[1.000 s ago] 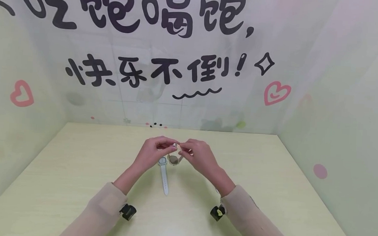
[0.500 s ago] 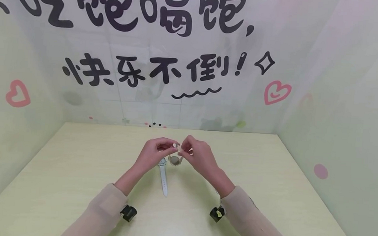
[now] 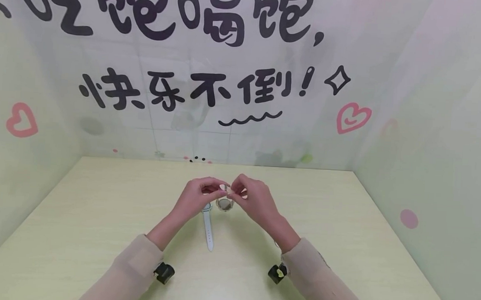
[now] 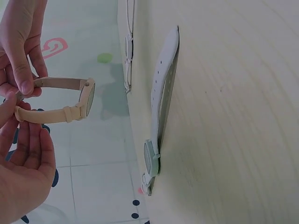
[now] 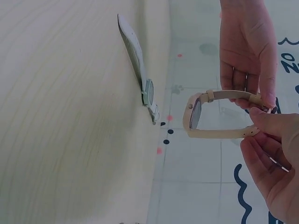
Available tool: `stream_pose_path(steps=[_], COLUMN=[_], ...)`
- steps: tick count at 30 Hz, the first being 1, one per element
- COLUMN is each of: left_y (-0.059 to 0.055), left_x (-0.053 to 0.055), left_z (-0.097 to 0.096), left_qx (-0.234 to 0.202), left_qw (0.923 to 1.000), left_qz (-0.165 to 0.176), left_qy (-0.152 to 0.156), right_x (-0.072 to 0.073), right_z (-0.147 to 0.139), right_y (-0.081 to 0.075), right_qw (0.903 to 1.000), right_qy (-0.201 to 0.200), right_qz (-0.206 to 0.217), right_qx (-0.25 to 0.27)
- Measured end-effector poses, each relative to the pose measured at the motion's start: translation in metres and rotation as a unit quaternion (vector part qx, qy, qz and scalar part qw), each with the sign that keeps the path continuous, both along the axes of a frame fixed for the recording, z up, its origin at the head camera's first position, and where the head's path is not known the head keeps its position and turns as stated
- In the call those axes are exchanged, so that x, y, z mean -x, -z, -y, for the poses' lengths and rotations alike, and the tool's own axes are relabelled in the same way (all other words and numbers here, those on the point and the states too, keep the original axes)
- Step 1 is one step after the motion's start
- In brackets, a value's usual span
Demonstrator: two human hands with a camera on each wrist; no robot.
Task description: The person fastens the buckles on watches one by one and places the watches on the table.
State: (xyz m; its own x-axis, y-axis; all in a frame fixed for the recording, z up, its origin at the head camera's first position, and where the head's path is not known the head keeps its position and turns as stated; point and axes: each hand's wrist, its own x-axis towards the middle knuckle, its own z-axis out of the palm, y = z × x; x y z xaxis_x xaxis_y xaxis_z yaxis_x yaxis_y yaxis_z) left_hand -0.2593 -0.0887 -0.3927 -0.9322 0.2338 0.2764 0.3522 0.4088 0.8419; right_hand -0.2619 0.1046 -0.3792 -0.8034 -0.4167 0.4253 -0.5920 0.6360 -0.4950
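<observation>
A wristwatch with a cream strap and round face (image 3: 224,205) hangs above the table, its strap bent into a loop. My left hand (image 3: 197,196) pinches the strap (image 4: 49,115) at its buckle end. My right hand (image 3: 255,199) pinches the other strap end, where small holes show in the right wrist view (image 5: 224,134). The fingertips of both hands meet at the buckle and partly hide it. Below and left of them, a pale blue-white watch (image 3: 208,232) lies on the table, its strap stretched out towards me.
Another light-strapped watch (image 4: 129,49) lies on the table, mostly hidden by my right forearm in the head view. The wooden table (image 3: 119,198) ends at a printed back curtain (image 3: 176,137), with curtains on both sides too.
My right fingers have shifted at the buckle, the forefinger lifting away from the left fingertips. The cream watch's face has moved slightly right. Both hands keep hold of the strap.
</observation>
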Motion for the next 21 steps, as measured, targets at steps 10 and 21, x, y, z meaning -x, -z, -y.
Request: stream_pose_path(steps=[10, 21], left_y=[-0.0051, -0.0087], left_x=[0.0009, 0.0014], left_z=[-0.0024, -0.0042], left_qx=[0.001, 0.003], left_qw=[0.9998, 0.9992], left_qz=[-0.015, -0.029], left_qy=[-0.014, -0.029], right_x=[0.0025, 0.0007], right_z=[-0.0028, -0.0062], right_y=[0.0038, -0.0032], right_qw=[0.9984, 0.9956], right_qy=[-0.016, -0.014], right_qz=[-0.044, -0.089], right_qx=[0.032, 0.028])
